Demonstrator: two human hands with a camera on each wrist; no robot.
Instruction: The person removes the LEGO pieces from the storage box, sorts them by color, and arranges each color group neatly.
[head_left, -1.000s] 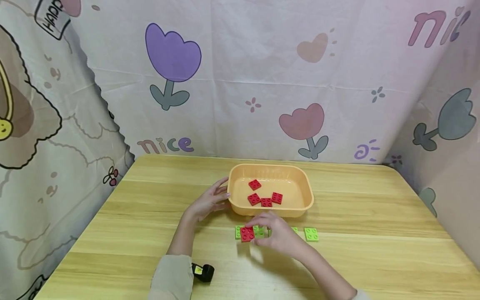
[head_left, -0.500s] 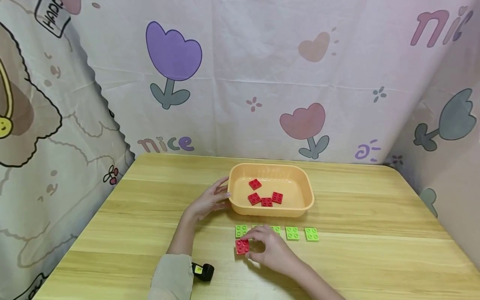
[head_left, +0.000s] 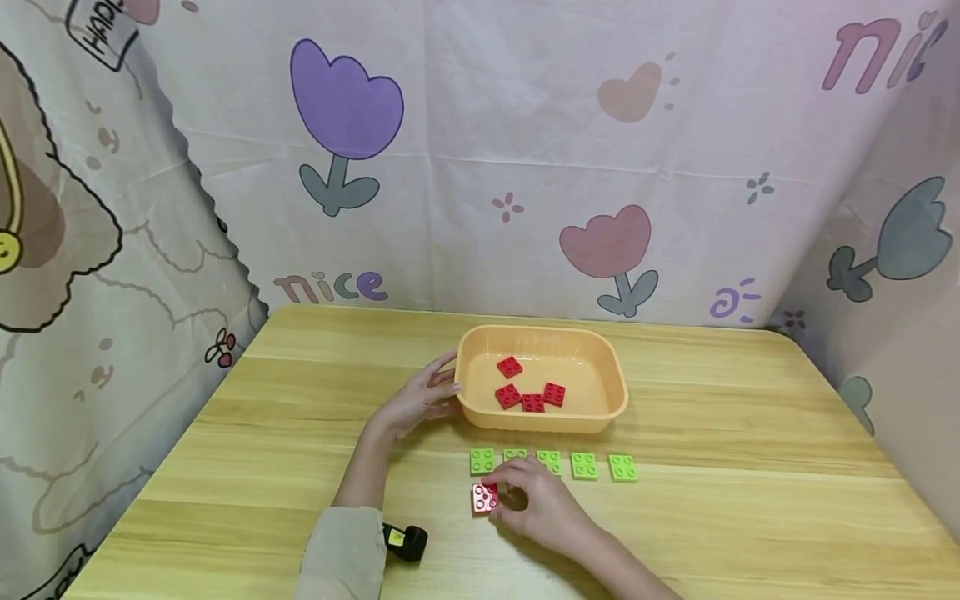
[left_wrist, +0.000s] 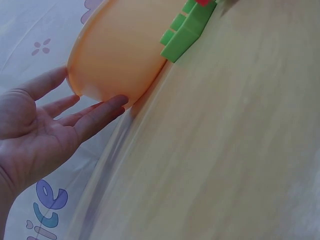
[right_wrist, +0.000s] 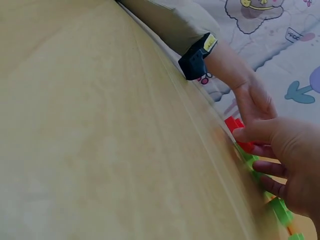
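In the head view a square red building brick (head_left: 484,498) with studs lies at table level, just in front of the leftmost green brick (head_left: 482,461). Thumb and index finger of my right hand (head_left: 536,504) pinch its right side. In the right wrist view the thumb lies over that red brick (right_wrist: 235,125). My left hand (head_left: 417,403) touches the left end of an orange plastic tray (head_left: 542,423). Its fingers are extended against the tray wall in the left wrist view, where the hand (left_wrist: 50,125) shows its palm. Several red bricks (head_left: 508,396) lie in the tray.
Several green bricks form a row in front of the tray, ending with a green brick (head_left: 622,468) at right; my right hand partly covers the middle ones. A black wrist camera (head_left: 406,542) is on the left forearm. A printed cloth (head_left: 480,167) hangs behind the wooden table (head_left: 247,467).
My right hand has carried the red brick left and toward me, from over the green row to the table in front of it. The left hand has stayed at the tray.
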